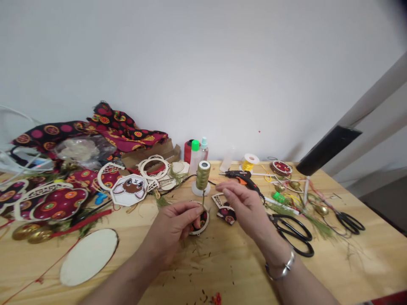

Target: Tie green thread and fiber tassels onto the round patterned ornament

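Observation:
My left hand point(176, 224) is closed around a small round ornament point(201, 221) with red patterned fabric in a pale wooden ring, held just above the wooden table point(222, 271). A thin olive thread rises from it toward a spool of olive-gold thread point(202, 176) standing right behind. My right hand point(243, 203), with a silver bracelet on the wrist, hovers to the right with fingers loosely curled and pinched near that thread; what they hold is too fine to make out. Another small fabric piece point(226, 214) lies beneath my right hand.
Black scissors point(294, 233) lie right of my hands, a second pair point(348, 221) farther right. A black glue gun point(243, 178), glue bottles point(195, 154) and yellow ribbon spool point(250, 161) stand behind. Patterned fabric, wooden frames and an oval wooden piece point(89, 256) crowd the left.

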`<state>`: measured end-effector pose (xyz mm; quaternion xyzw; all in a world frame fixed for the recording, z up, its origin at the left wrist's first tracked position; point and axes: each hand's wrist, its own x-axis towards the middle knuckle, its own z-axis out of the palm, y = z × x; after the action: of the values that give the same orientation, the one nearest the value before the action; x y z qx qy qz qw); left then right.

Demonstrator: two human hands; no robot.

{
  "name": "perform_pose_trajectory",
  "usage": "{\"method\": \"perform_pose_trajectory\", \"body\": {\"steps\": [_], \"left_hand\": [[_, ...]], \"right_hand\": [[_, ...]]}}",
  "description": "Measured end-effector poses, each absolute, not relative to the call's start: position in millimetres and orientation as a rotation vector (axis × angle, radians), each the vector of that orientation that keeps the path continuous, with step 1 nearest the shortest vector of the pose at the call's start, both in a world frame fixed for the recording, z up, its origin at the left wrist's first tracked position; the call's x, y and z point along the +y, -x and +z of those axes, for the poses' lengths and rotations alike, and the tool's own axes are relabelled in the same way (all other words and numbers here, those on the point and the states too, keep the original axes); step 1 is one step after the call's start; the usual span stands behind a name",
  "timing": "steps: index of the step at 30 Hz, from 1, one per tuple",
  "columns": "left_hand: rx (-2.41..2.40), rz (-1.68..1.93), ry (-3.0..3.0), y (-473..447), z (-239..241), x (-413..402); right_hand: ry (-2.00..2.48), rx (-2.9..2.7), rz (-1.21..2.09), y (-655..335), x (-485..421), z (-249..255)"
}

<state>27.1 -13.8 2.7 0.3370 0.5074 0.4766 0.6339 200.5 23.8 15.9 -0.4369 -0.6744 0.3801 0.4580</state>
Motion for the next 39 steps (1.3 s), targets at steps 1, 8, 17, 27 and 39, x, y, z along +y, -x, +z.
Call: {"method": "perform_pose_trajectory", "body": {"steps": [1,8,17,27,39], "left_hand": [[1.157,1.082,-0.787,-28,4,-15],[1.119,1.066,-0.865,-30,8,-18],[1.162,1.014,-0.888,-30,11,-18],[1.208,0.995,-0.941,-30,7,-18],[1.208,0.977,-1.012,-28,8,-17]], "right_hand": [[1.026,-1.631,1.087,-195,21,14],[0.762,-1.363,1.877,-182,9,10],[0.875,-1.325,1.818,-182,11,8],[1.058,-1.315,1.615,-181,12,10],[1.085,-1.337,1.588,-181,10,11]]}}
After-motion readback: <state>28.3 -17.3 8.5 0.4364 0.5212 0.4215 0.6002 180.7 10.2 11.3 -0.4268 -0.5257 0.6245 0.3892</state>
